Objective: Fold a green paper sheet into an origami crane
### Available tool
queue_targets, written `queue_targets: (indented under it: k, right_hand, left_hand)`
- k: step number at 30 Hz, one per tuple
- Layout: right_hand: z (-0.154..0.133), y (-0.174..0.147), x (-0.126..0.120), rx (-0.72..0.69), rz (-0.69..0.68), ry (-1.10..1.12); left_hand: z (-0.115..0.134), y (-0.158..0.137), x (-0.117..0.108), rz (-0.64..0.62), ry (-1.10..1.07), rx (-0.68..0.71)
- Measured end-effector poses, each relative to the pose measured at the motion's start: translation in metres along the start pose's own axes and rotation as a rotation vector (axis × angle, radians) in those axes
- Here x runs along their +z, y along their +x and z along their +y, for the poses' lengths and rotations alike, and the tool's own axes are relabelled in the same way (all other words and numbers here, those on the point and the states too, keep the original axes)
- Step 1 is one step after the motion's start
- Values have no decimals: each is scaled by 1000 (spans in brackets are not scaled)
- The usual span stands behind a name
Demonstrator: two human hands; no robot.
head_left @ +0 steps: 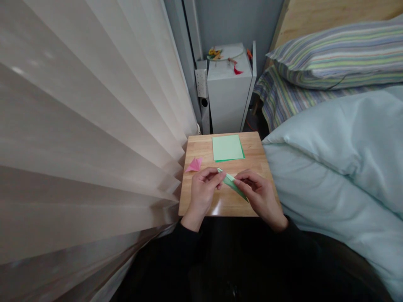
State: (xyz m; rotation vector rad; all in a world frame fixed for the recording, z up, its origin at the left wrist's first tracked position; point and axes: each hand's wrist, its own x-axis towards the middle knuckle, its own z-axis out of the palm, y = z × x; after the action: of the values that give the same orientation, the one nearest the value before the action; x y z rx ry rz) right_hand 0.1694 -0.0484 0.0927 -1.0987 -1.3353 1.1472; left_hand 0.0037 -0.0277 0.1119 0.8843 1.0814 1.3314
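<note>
Between my two hands, a green folded paper (236, 188) is held slantwise above the small wooden table. My left hand (203, 191) pinches its upper left end between thumb and fingers. The thumb and fingers of my right hand (257, 192) close on its upper edge nearer the middle, and partly hide it. Beyond my hands lies a stack of square green paper sheets (228, 147), pale on top with a darker green edge showing. A pink folded paper piece (194, 165) rests at the table's left, just past my left hand.
The wooden table (252, 144) stands between a pleated curtain (126, 138) on the left and a bed with a pale blue quilt (330, 167) on the right. Behind it is a white cabinet (228, 100) with small coloured items on top. A striped pillow (340, 54) lies on the bed.
</note>
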Motion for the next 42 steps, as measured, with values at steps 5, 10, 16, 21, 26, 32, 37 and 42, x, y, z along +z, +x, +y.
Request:
queue_targets:
  k: [5, 10, 16, 21, 26, 32, 37, 42]
  right_hand:
    - [0, -1, 2, -28, 12, -14]
    - [3, -1, 2, -20, 0, 13]
    - [2, -2, 3, -29, 8, 20]
    - [2, -2, 4, -52, 15, 10]
    - [2, -2, 6, -45, 25, 13]
    - [5, -3, 6, 11, 59, 59]
    - [6, -3, 6, 37, 72, 86]
    - [1, -3, 6, 44, 60, 32]
  left_hand:
    - [0, -2, 4, 1, -6, 4]
    - [-2, -2, 6, 47, -73, 6]
    - [0, 0, 8, 91, -152, -18]
    - [-1, 0, 9, 117, -219, -41]
    - [1, 2, 5, 135, -248, -57]
    - [9, 6, -7, 132, -183, 9]
    - [2, 4, -7, -110, 29, -17]
    - [-3, 4, -6, -109, 96, -4]
